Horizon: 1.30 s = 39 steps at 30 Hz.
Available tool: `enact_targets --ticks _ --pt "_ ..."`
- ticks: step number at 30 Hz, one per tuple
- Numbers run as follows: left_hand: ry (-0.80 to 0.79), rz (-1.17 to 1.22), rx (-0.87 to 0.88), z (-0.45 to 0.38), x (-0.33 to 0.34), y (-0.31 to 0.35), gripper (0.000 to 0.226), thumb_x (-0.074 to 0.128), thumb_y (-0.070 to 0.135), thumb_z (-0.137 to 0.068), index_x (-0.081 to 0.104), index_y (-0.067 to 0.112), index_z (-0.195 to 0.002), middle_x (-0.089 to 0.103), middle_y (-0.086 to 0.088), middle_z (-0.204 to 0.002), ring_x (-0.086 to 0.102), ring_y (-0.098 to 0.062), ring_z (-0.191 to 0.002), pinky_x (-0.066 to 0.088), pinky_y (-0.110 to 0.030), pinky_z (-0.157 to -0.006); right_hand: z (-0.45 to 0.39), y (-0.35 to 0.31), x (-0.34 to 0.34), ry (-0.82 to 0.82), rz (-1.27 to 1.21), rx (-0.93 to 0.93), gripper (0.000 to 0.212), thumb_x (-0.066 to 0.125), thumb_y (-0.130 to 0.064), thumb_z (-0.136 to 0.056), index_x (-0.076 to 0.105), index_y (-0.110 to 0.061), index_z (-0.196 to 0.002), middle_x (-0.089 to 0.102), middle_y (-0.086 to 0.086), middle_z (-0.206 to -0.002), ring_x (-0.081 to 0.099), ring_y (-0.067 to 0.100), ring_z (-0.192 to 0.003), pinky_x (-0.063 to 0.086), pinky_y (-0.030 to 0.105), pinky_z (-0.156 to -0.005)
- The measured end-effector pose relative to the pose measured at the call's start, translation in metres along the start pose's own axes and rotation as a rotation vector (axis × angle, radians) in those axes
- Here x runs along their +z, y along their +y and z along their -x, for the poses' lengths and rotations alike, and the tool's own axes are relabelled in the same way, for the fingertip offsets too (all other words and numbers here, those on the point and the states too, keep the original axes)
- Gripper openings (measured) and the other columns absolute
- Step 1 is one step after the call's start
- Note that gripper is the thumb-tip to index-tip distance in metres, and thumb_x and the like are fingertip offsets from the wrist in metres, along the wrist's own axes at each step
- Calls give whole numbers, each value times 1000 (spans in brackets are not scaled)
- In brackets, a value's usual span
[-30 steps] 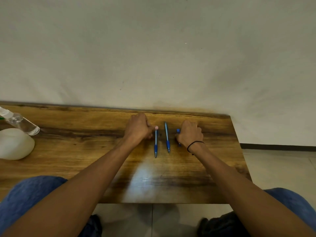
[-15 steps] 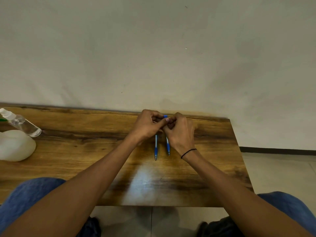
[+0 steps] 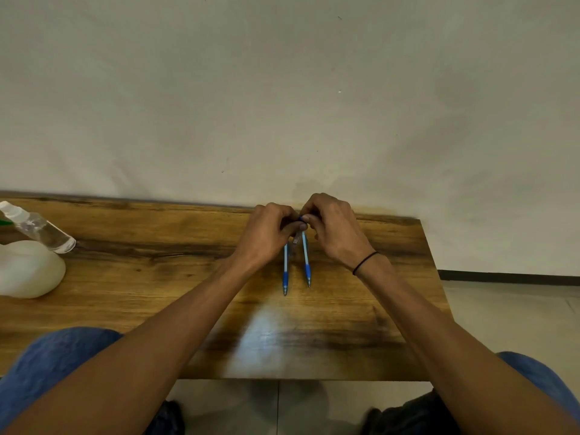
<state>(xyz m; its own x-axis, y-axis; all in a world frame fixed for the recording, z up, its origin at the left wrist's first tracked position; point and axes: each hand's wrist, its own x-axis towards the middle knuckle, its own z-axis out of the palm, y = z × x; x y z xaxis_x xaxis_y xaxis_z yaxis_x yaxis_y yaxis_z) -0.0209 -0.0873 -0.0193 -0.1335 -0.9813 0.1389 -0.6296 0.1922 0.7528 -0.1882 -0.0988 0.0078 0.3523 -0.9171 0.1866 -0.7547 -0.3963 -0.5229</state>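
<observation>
Two blue pens lie side by side on the wooden table (image 3: 157, 277), tips pointing toward me: the left pen (image 3: 285, 268) and the right pen (image 3: 306, 259). Just above their far ends my left hand (image 3: 270, 233) and my right hand (image 3: 335, 230) meet, fingers curled. Together their fingertips pinch a third blue pen (image 3: 301, 218), of which only a small blue end shows. A short grey piece (image 3: 295, 238) shows below the fingers. The rest of the held pen is hidden by the hands. A black band circles my right wrist.
At the table's left edge stand a clear spray bottle (image 3: 40, 229) and a white rounded object (image 3: 28, 268). A pale wall runs along the table's far edge. The table ends to the right, with tiled floor beyond. My knees sit under the near edge.
My right hand lifted a pen from the right of the row and moved left. My left hand rose to meet it, and both now pinch that pen above the other two.
</observation>
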Motion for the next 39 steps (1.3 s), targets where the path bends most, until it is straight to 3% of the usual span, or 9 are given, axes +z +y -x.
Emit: enact_targets --ticks 8,13,17,21,27,31,34,36,39 --pt "-16 -5 23 2 2 0 14 76 22 -95 83 16 -105 82 3 -93 74 -2 -83 62 -27 -82 0 9 5 0 102 15 25 61 3 -95 50 -15 -107 57 0 -97 55 17 -84 38 26 -64" --pt "45 17 -6 -1 3 -3 13 78 23 -92 83 19 -104 81 9 -92 71 7 -80 57 -13 -76 -3 21 5 15 139 224 10 62 -10 -102 60 -14 -93 70 9 -99 66 27 -92 56 44 -73" --pt "53 31 -33 -2 5 -6 14 80 25 -91 83 21 -104 81 9 -94 70 9 -83 51 -2 -73 9 36 19 -114 218 393 10 67 -17 -99 67 -17 -89 73 9 -103 68 31 -101 58 43 -76" --pt "53 30 -43 -3 6 -5 14 80 26 -90 83 21 -103 81 9 -95 70 10 -81 51 -3 -72 18 45 35 -188 213 451 10 70 -22 -98 66 -13 -97 69 10 -108 66 32 -103 59 51 -82" --pt "63 22 -57 -4 3 -5 15 80 26 -91 82 20 -104 81 8 -95 68 11 -80 53 -8 -74 20 47 44 -158 195 441 11 68 -15 -99 61 -12 -91 67 12 -106 66 33 -100 58 46 -80" --pt "53 69 -79 -4 0 0 16 81 25 -90 83 18 -105 81 6 -94 73 1 -84 63 -25 -79 11 43 33 -22 5 441 16 70 -10 -97 62 -14 -83 70 4 -89 68 24 -89 57 42 -79" --pt "43 65 -90 -3 -2 3 17 81 26 -90 82 21 -106 81 7 -96 71 5 -84 58 -15 -77 8 29 25 71 -305 374 4 71 -10 -97 67 -10 -95 68 -6 -87 65 6 -83 53 27 -74" --pt "45 83 -104 -3 -4 6 18 80 27 -90 82 22 -107 81 8 -97 69 8 -84 53 -8 -75 9 17 23 51 -490 332 9 71 -12 -97 66 -8 -104 72 -1 -95 70 11 -90 59 28 -79" --pt "79 131 -126 -5 -8 8 21 80 28 -91 83 21 -110 81 7 -97 72 3 -85 59 -18 -78 11 6 23 47 -703 336 20 70 -5 -97 61 -2 -114 76 12 -101 76 22 -95 64 36 -85"
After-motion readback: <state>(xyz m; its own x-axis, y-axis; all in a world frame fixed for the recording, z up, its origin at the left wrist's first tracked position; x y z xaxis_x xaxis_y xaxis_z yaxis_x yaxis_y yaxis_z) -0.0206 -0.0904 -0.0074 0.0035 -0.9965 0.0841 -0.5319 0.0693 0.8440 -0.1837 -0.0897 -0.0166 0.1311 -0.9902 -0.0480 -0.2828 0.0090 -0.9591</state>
